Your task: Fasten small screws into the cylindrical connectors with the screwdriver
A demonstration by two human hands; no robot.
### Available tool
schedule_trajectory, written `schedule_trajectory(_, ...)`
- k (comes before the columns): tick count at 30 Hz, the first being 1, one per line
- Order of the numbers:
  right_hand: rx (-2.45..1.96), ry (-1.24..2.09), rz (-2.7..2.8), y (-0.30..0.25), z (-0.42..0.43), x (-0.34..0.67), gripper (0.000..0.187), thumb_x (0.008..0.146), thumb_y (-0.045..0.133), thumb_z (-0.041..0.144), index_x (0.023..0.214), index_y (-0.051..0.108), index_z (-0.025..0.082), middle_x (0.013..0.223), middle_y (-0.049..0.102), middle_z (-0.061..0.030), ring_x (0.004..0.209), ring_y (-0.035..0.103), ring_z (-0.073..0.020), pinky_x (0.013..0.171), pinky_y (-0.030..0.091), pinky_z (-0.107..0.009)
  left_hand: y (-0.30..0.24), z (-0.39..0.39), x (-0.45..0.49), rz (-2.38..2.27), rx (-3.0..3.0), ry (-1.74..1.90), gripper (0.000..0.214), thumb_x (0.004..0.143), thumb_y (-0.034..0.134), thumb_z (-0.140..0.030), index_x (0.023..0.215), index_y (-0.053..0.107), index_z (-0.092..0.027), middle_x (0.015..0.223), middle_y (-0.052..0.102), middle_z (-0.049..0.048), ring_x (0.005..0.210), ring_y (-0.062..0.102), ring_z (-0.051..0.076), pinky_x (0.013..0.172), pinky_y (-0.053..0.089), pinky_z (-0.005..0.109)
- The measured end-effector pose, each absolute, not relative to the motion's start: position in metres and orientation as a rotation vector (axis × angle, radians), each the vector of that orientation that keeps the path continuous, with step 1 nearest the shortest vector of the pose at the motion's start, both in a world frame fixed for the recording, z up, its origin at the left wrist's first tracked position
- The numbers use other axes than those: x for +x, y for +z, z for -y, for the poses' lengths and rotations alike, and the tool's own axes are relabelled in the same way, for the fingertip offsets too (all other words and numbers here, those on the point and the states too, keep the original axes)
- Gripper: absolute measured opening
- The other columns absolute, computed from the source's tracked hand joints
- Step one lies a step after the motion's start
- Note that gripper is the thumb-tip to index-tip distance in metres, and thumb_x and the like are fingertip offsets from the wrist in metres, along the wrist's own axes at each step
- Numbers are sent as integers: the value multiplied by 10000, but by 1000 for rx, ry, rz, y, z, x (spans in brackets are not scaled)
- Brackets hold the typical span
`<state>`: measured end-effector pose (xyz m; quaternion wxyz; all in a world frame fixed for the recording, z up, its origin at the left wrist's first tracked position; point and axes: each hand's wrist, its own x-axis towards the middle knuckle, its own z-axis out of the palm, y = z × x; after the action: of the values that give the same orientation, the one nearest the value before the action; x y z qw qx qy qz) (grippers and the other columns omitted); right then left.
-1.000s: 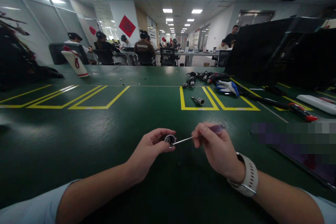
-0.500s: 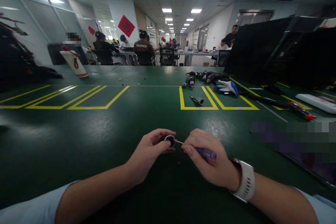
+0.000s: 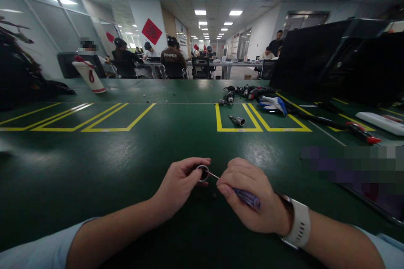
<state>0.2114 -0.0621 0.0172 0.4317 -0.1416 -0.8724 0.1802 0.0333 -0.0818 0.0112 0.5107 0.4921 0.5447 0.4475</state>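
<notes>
My left hand [image 3: 178, 183] is closed around a small round metal housing [image 3: 207, 172], whose ring-shaped open end faces right. In my right hand [image 3: 252, 195] is a screwdriver [image 3: 248, 197] with a see-through purple handle. Its thin shaft runs left, and the tip is inside the housing's opening, hidden by the rim. Below the gap between my hands, a tiny dark nut-like part [image 3: 214, 195] lies on the green table [image 3: 132, 168]. A metal piece with a thin pointed shaft and a cup-shaped end [image 3: 237, 120] rests inside a yellow-taped box.
Behind the taped boxes lie metal tool parts [image 3: 229, 98] and a blue-and-white glove [image 3: 273, 105]. A red-and-black tool [image 3: 362, 132] and a white bar-shaped object [image 3: 380, 123] are at right. A white bottle [image 3: 90, 75] stands at far left. Several people sit at desks beyond.
Both hands have shifted slightly lower, with the housing a little to the left. The screwdriver slants more steeply, its tip still inside the housing.
</notes>
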Motion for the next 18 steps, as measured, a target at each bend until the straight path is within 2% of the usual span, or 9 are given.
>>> schedule_trajectory(8,-349,446,2199,16,63,210,106,816,468,128,833,570,156,690,593,-47,651,519,-150,635,426,-310,12,82,34,-1326,1206,1086,228,725,562,-239,912,665,-158,943,673,55,762,624,169,661,527,293)
schedule_trajectory(18,-338,400,2176,15,64,211,105,801,469,115,824,564,155,669,588,-48,623,513,-149,601,420,-311,9,82,33,-1305,1212,1070,221,741,556,-239,921,653,-156,985,665,57,792,628,175,663,530,293)
